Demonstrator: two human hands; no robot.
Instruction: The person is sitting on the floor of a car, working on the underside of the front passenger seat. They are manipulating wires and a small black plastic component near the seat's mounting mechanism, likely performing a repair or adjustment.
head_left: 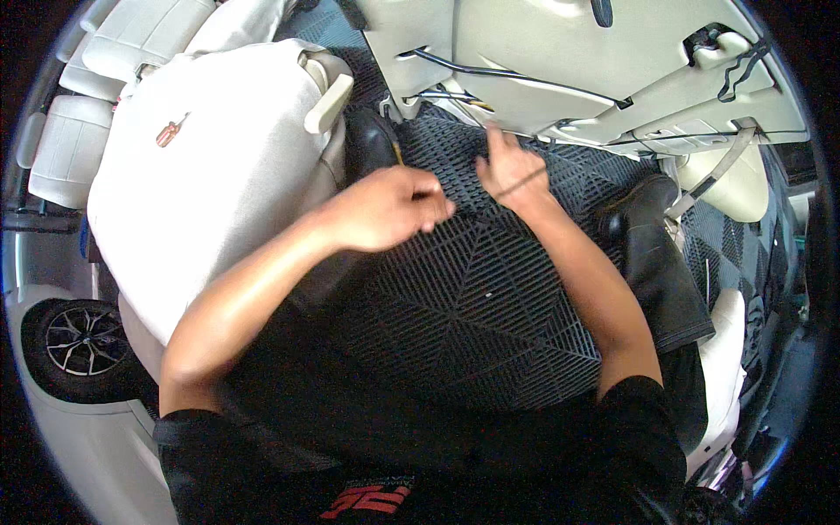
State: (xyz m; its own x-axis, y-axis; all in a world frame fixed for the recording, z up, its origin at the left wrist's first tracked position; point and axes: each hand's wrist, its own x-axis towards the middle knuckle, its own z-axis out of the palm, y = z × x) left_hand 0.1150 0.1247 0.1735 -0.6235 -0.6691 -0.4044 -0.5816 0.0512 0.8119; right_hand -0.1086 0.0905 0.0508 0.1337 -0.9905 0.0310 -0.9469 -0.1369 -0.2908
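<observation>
My left hand [394,210] is raised over the dark floor with its fingers curled in, slightly blurred. Whatever lies inside them, if anything, is hidden. Farther right, my right hand [516,171] reaches toward the lower edge of a large beige panel [534,44]. Its index finger is stretched out and its thumb stands apart. A thin dark line crosses the back of this hand; I cannot tell whether it is a band or a cable. Close to the fingertip, a bundle of thin wires [455,95] comes out at the panel's edge. A black cable [525,74] runs across the panel above.
On the left stands an off-white upholstered seat [219,201] with a beige armrest [329,103]; a screwdriver with a brownish handle [167,134] lies on it. Black shoes [643,206] rest on ribbed black floor tiles [472,324]. A car wheel [86,339] shows at far left.
</observation>
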